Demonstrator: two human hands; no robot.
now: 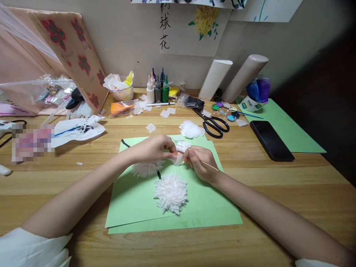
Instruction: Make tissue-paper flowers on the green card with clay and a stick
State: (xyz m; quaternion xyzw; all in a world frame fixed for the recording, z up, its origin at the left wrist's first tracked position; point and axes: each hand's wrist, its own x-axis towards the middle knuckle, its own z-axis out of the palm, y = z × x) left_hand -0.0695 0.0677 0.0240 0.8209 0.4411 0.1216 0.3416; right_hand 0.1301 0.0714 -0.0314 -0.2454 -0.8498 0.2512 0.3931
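Over the green paper (133, 207), both hands meet near its far edge. My right hand (202, 161) is closed around a thin wooden stick (210, 166). Thumb and fingers of my left hand (161, 148) pinch a small white tissue piece (177, 159) by the stick's tip, where a bit of orange shows. A fluffy white tissue flower (171, 193) lies nearest me on the paper. Another tissue flower (147, 168) is partly covered by my left hand, and a third white tuft (183, 145) sits just beyond my fingers. Black painted stem marks (125, 143) show on the paper.
White tissue squares (191, 129) are piled behind the paper, with black scissors (213, 124) beside them. A phone (271, 141) lies at right on more green paper. Paint bottles (158, 89), a bowl (122, 91) and two leaning white tubes (215, 79) stand along the wall.
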